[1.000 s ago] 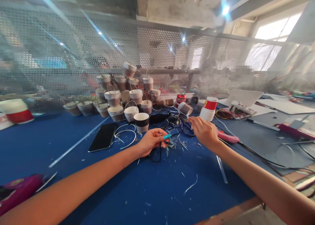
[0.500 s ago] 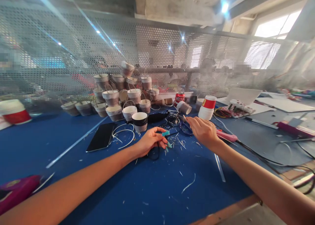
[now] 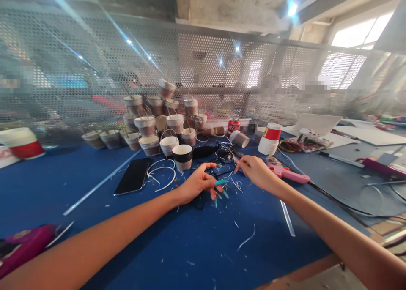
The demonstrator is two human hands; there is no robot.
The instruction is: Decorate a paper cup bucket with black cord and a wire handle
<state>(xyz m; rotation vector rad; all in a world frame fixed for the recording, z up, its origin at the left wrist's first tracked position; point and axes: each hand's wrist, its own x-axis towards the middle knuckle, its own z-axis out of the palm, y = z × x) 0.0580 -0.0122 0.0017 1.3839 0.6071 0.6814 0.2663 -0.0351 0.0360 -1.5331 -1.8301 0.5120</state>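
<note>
My left hand (image 3: 198, 185) is held over the blue table (image 3: 190, 247), its teal-nailed fingers spread apart and nothing seen between them. To its right, my right hand (image 3: 258, 172) has thumb and fingers pinched together at the edge of a tangle of black cord (image 3: 223, 154). Whatever is in that pinch is too small to make out. Just behind my left hand stands a paper cup with a black band (image 3: 183, 158). White scraps (image 3: 236, 184) lie scattered below both hands. Beyond the right wrist rests a pink glue gun (image 3: 292, 176).
Small handled cups (image 3: 149, 127) are stacked behind. A phone (image 3: 132, 176) and white cord rings (image 3: 163, 173) lie left. Red-and-white cups (image 3: 269, 140) and a red can (image 3: 234, 127) stand at the back. A purple tool (image 3: 27, 243) lies front left. Mesh (image 3: 215, 66) rises behind.
My left hand has opened its fingers and shifted slightly right. My right hand has lowered, its fingertips now pointing down toward the table by the cord tangle. The view has shifted a little.
</note>
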